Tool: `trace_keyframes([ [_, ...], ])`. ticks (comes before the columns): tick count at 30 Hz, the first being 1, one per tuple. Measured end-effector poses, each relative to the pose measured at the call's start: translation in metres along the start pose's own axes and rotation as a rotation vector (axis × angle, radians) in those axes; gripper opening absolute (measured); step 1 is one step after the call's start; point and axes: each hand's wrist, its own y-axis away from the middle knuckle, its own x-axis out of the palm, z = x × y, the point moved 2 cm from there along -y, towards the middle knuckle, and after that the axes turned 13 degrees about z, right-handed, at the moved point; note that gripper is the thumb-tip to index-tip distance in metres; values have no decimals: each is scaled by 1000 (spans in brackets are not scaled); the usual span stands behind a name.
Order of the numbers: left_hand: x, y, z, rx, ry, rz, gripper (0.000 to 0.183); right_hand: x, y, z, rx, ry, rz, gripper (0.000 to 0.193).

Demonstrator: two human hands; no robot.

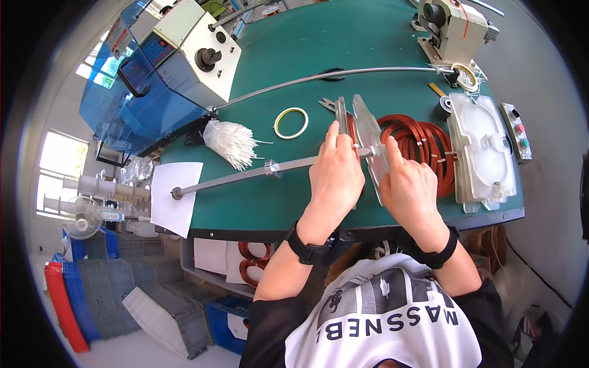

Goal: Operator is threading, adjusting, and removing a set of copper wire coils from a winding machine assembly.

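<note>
My fingers [332, 140] on the left hand [337, 178] are nearly straight and close together, laid over a square metal bar [233, 176] beside the left of two upright clear plates [368, 126]; the thumb's side is hidden, so I cannot tell whether they grip anything. On my right hand [412, 187] the index points forward and the thumb stands apart from it, both up against the right plate, with the other fingers bent; I cannot tell if they have hold of it.

The plates sit at the right end of the bar, toward the near edge of the green desk [294, 43], with a little reddish-brown wire [351, 127] between them. The bar runs left through a metal collar [272, 167] to a round end over a white paper sheet [169, 211].

Just right of my right hand lie coils of reddish-brown wire [451, 175], and past them a stack of clear trays [485, 144]. Beyond the plates are snips [328, 105], with a tape ring [291, 110] to their left and a bag of white ties [230, 141] farther left. A thin rod [368, 71] crosses behind, near a machine with a blue see-through cover [132, 101].
</note>
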Motion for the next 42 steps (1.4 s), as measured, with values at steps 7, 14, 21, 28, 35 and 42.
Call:
trace_keyframes([
  [7,10,10,-25,239,-200,-77,23,6,26,-31,150,-168,-214,45],
  [14,90,34,-25,200,107,189,65,-90,87,-97,324,-794,-404,38],
  [21,141,5,-58,264,-40,195,63,-106,88,-199,313,-753,-417,32],
  [28,142,-47,-62,226,-338,94,28,-47,112,-281,524,-1368,-230,50],
  [35,135,-87,-46,102,-227,-152,63,-58,103,-251,496,-1452,-35,69],
  [42,143,-29,-129,151,1695,861,89,-65,108,-219,375,-1482,108,66],
])
